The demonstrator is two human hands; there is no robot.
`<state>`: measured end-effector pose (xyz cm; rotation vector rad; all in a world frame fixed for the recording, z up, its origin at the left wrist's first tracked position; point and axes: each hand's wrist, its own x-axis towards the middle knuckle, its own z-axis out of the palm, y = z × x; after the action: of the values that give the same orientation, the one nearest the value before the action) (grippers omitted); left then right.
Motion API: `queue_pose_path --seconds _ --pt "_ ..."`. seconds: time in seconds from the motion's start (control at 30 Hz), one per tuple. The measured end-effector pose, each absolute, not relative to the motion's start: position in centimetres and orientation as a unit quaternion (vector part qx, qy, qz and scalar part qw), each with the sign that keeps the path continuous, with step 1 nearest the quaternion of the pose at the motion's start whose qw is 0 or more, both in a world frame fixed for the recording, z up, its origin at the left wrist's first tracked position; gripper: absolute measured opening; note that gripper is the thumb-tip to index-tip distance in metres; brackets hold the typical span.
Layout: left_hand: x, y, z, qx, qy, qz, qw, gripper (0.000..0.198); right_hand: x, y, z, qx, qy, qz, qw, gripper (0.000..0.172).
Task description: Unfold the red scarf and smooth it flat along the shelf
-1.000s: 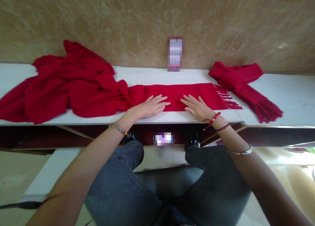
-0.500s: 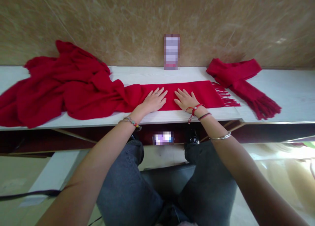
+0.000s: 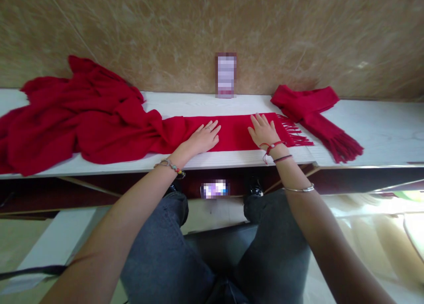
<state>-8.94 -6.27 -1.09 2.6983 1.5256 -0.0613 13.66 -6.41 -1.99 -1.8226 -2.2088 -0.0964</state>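
Red wool-like cloth covers much of the white counter [image 3: 380,132], which runs along a brown marbled wall [image 3: 298,30]. One scarf [image 3: 233,134] lies stretched flat across the middle of the counter, its fringe [image 3: 294,134] pointing right.

Both hands rest on this flat stretch. The left hand [image 3: 202,138] lies palm down with fingers extended and slightly spread, closed round nothing. It presses the cloth near where the scarf runs into the heap. The right hand [image 3: 263,129] is also flat and open, fingers forward, gripping nothing, just beside the fringe. The two hands lie apart, with bare red cloth between them.

Counted, the counter bears three red masses:
- the flat scarf
- a crumpled heap [image 3: 82,114] on the left, touching the flat scarf; it may be one large piece or several, the folds hide which
- one folded scarf [image 3: 314,114] on the right, its tassels hanging towards the front edge

One blurred upright card [image 3: 225,74] stands against the wall behind the hands.

The left wrist wears one beaded bracelet [image 3: 170,166], and a ring [image 3: 209,128] shows on that hand. The right arm wears three bands: a red cord [image 3: 273,146], a dark band [image 3: 283,158] and a silver bangle [image 3: 300,189].
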Motion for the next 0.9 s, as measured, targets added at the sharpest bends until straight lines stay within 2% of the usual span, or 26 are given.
queue_pose_path --seconds 0.3,0.57,0.9 --pt "-9.3 -5.7 -2.3 0.86 0.509 0.016 0.027 0.055 6.3 -6.4 -1.7 -0.592 -0.803 0.053 0.034 0.053" --pt "-9.2 -6.0 -1.9 0.86 0.51 0.004 0.029 0.056 12.9 -6.8 -2.1 -0.646 -0.763 0.004 0.016 0.051" --pt "-9.0 -6.3 -1.4 0.855 0.517 -0.011 0.042 0.056 20.4 -7.7 -1.7 -0.72 -0.693 0.004 0.03 0.051"
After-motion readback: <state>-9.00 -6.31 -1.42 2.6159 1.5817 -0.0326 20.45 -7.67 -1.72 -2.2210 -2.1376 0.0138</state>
